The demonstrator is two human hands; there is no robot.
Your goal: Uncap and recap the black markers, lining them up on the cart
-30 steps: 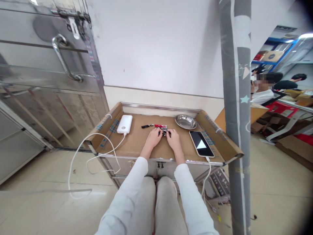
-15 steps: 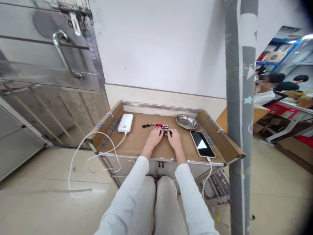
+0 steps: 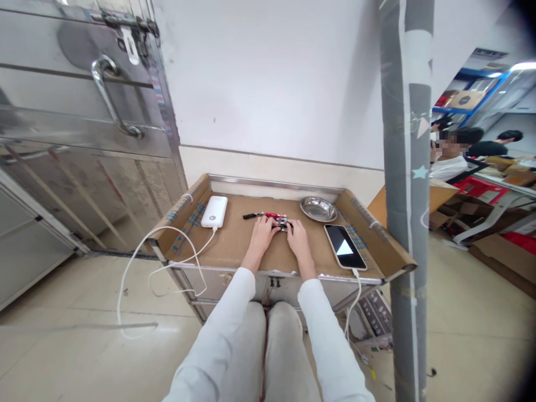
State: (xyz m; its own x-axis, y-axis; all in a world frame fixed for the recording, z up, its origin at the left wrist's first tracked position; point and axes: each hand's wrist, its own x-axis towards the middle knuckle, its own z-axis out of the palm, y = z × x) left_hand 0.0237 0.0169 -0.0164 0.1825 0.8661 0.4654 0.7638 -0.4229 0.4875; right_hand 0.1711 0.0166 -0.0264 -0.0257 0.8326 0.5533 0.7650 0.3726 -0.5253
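Note:
Both hands are over the middle of the cardboard-lined tabletop (image 3: 234,251). My left hand (image 3: 262,233) curls its fingers at the left end of several slim black-and-silver pen-like pieces (image 3: 282,224). At their right end, my right hand (image 3: 297,237) grips with bent fingers. My fingers partly hide these pieces, and their exact kind is too small to make out. Just behind my hands lies a red pen-like piece (image 3: 275,215). A black one with a silver end (image 3: 252,215) rests apart from them, to the left.
On the left is a white power bank (image 3: 214,212) with a white cable (image 3: 196,257). A round metal dish (image 3: 318,209) and a plugged-in phone (image 3: 345,247) lie on the right. Cardboard walls edge the top. A wrapped pole (image 3: 406,223) stands at right; people sit beyond.
My hands stay nearly in place, with slight finger movement around the pieces, and more of the silver parts shows between them. The view has shifted slightly.

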